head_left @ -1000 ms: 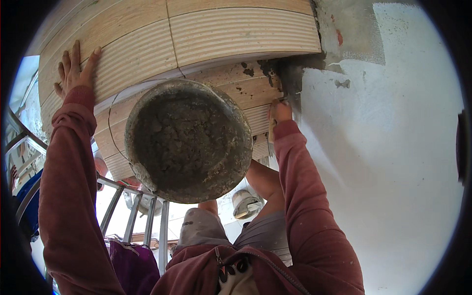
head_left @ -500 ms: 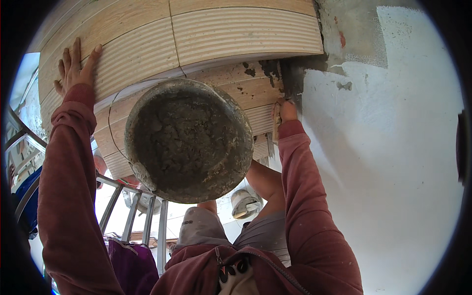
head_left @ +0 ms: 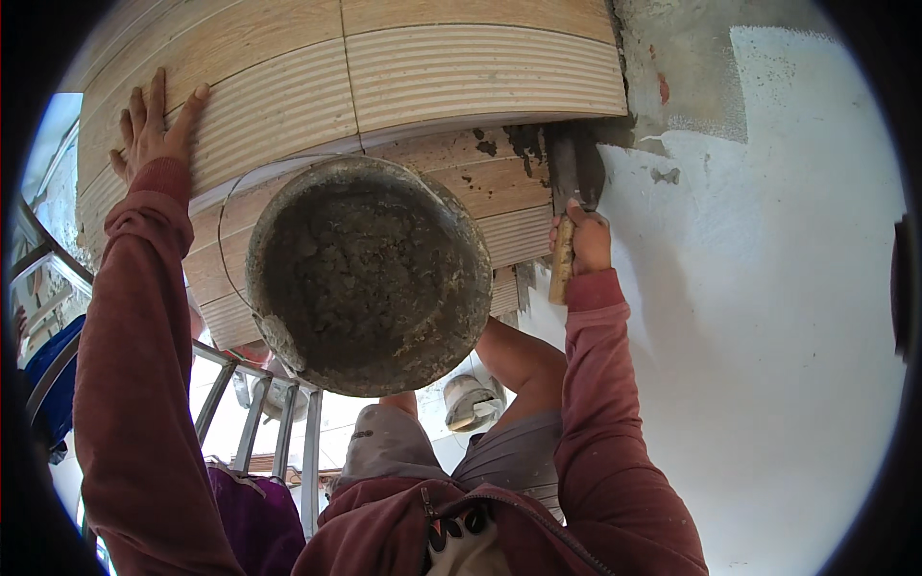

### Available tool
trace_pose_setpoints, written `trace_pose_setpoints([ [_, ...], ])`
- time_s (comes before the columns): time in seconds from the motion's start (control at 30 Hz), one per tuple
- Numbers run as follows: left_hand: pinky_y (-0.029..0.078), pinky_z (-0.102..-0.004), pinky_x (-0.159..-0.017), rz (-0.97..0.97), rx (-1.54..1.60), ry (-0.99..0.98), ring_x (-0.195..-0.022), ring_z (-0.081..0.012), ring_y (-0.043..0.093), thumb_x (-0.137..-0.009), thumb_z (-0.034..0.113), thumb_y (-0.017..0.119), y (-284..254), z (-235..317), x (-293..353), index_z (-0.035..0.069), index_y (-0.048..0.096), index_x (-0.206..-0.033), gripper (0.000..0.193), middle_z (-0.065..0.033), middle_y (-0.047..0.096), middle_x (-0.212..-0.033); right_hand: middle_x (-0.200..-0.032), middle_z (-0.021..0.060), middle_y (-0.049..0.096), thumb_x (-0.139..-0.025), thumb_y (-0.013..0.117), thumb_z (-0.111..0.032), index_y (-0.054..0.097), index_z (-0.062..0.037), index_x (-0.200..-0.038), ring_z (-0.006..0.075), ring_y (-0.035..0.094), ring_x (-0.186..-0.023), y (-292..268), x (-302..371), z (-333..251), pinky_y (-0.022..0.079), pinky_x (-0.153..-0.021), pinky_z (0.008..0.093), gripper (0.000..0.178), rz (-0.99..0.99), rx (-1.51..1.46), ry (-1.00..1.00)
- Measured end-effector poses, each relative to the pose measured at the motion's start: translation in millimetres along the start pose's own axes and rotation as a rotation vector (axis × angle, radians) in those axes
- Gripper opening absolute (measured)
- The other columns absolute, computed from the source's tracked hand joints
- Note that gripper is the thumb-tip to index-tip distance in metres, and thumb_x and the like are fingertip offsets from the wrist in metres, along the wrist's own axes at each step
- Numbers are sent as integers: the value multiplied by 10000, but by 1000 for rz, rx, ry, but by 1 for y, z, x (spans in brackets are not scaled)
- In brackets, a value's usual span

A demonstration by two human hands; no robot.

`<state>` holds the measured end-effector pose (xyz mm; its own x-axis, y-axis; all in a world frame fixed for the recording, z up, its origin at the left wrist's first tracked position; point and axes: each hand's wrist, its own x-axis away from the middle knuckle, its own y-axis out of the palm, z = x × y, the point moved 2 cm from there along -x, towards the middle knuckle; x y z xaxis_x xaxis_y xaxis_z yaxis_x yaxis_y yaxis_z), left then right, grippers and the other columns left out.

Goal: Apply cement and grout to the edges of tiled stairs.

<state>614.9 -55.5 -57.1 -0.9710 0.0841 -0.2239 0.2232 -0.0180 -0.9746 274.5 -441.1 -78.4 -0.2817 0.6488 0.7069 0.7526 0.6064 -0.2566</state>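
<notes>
The fingers of the right hand wrap around a wooden-handled trowel, whose dark blade lies near the corner between the lower step and the white wall. The fingers of the left hand spread flat on the upper step.

Between the arms is a bucket of grey mortar; its base is hidden. If it stands near the step's edge, a knock from a knee or forearm could tip it. A careless swing of the blade could scrape the wall's paint or drop mortar on the tiles. Were the left palm to slip, the leaning body could lurch forward.

No label shows on the bucket. Dark print on the shirt is partly covered by the jacket and unclear.
</notes>
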Motion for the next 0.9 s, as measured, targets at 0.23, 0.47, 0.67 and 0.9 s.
trace_pose_setpoints([
  [0.23, 58, -540, -987, -13, 54, -12, -1292, -237, 122, -636, 740, 386, -3, 4, 1, 346, 259, -1304, 786, -36, 190, -1394, -637, 63, 517, -842, 490, -231, 439, -52, -743, 149, 491, -469, -16, 45, -29, 416, -405, 270, 211, 32, 8, -60],
  [0.47, 70, -543, -986, -4, 16, -13, -1291, -236, 129, -633, 753, 372, 3, 0, 0, 361, 251, -1302, 785, -28, 188, -1395, -639, 73, 528, -836, 501, -221, 450, -26, -764, 142, 495, -461, -29, 63, -44, 422, -398, 264, 214, -32, -17, -98],
  [0.67, 75, -548, -985, -4, 30, -14, -1291, -233, 127, -630, 757, 369, 5, 0, -1, 365, 247, -1302, 787, -26, 186, -1395, -640, 63, 520, -846, 479, -237, 454, -32, -751, 139, 491, -466, -30, 76, -57, 420, -400, 257, 227, -24, -12, -111],
  [0.9, 73, -551, -985, -2, 3, -18, -1292, -234, 121, -642, 739, 382, -1, -1, 1, 360, 248, -1302, 773, -27, 181, -1396, -611, 63, 493, -832, 489, -247, 432, -64, -770, 153, 476, -459, -16, 87, 2, 408, -402, 274, 201, -36, -76, -127],
])
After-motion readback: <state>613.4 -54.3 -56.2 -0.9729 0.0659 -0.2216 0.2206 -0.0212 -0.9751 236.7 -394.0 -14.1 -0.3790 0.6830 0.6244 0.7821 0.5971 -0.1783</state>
